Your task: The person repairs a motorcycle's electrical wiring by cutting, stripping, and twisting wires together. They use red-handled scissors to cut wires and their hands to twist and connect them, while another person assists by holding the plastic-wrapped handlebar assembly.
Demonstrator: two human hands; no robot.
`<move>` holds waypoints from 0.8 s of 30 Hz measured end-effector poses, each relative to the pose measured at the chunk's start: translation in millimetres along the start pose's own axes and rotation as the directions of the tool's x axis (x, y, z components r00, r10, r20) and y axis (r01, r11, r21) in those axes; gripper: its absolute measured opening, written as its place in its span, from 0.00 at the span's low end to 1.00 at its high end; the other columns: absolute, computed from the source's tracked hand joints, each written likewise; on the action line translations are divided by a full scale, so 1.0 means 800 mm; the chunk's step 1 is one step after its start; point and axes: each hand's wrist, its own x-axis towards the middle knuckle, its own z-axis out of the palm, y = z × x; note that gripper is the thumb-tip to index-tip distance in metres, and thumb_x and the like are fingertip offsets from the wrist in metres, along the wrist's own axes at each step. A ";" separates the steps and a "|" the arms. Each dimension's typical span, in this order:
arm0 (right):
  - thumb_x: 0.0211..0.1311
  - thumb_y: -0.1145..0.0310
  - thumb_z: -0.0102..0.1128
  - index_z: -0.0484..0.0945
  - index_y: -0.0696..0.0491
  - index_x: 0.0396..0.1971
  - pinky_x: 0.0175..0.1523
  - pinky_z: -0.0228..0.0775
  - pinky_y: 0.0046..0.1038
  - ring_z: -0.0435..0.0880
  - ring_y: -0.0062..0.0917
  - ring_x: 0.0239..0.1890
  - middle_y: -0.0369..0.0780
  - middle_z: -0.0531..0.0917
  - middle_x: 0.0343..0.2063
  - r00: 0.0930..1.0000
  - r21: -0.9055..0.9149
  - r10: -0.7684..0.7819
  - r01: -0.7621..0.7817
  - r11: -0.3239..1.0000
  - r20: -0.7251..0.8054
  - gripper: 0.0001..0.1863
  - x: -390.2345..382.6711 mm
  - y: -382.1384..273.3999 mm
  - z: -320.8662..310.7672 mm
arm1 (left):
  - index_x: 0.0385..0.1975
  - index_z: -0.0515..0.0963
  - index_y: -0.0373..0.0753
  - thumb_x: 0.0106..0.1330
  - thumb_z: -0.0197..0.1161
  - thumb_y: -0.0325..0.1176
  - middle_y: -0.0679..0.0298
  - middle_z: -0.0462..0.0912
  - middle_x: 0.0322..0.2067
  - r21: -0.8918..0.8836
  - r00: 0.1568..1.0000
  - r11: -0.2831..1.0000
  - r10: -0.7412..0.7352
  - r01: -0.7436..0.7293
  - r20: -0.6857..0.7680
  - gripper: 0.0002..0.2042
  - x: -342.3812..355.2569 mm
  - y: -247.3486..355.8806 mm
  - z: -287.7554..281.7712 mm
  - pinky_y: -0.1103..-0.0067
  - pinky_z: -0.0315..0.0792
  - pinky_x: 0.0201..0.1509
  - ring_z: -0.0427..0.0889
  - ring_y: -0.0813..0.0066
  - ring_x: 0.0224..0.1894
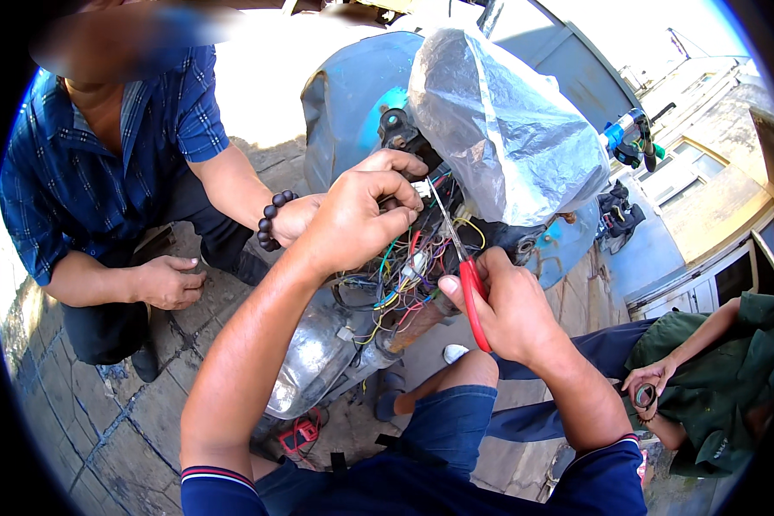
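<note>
The right hand (518, 308) grips red-handled scissors (470, 292), their blades angled up over the tangle of coloured wires (394, 297) (a translucent plastic sheet (507, 129) bulges just beside them). The left hand (359, 206) is curled near the blade tips; whether it pinches a wire, I cannot tell.

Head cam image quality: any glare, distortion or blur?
Head view: top of frame blown out to white; glare streaks on the clear plastic cover, bright reflections on the silver housing; fisheye bending, black corners; blur smear over the head of the plaid-shirted person; wires and red-handled scissors look fairly sharp.
</note>
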 end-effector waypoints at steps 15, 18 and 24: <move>0.66 0.43 0.64 0.70 0.62 0.30 0.31 0.73 0.47 0.81 0.53 0.23 0.54 0.79 0.19 1.000 0.150 0.010 -0.007 0.989 -0.016 0.32 -0.011 -0.001 0.007 | 0.29 0.80 0.30 0.57 0.64 0.18 0.59 0.78 0.47 -0.175 0.998 0.983 -0.056 0.060 0.031 0.02 0.004 -0.017 -0.003 0.79 0.74 0.48 0.79 0.74 0.47; 0.68 0.43 0.62 0.70 0.60 0.30 0.27 0.71 0.38 0.79 0.38 0.18 0.45 0.78 0.17 1.000 0.399 -0.005 0.013 0.917 -0.021 0.31 -0.023 0.011 0.022 | 0.28 0.80 0.31 0.57 0.65 0.19 0.61 0.79 0.46 -0.197 0.997 0.977 -0.078 0.082 0.025 0.02 0.005 -0.018 -0.001 0.80 0.73 0.45 0.79 0.75 0.43; 0.72 0.41 0.55 0.72 0.57 0.36 0.22 0.65 0.19 0.73 0.16 0.16 0.34 0.75 0.18 0.959 0.823 0.063 -0.269 0.500 0.275 0.28 -0.020 0.008 0.019 | 0.29 0.78 0.29 0.59 0.62 0.16 0.59 0.75 0.51 -0.182 0.988 0.973 -0.132 0.145 0.083 0.02 0.002 -0.015 -0.008 0.83 0.72 0.45 0.76 0.80 0.44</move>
